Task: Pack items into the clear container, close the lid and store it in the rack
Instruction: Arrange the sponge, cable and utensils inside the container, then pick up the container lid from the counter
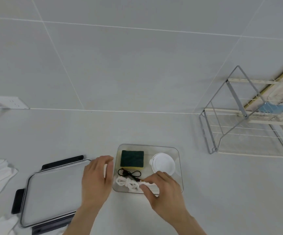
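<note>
— Head view first: what's biggest?
— At three o'clock, a grey-and-cream wire rack (244, 119) standing on the pale grey counter (154, 129). At eight o'clock, a clear rectangular lid with black latches (52, 190) lies flat, off the box.
— And the box?
— The clear plastic container (178, 160) sits at six o'clock, holding a green-and-yellow sponge (132, 159), a round white cap (162, 164), a black looped cable (128, 173) and a white coiled cord (127, 183).
— Hands?
— Left hand (97, 178) hovers fingers loosely spread between lid and container, a thin white object under it. Right hand (162, 189) reaches into the container, fingertips pinching the white cord.
</note>
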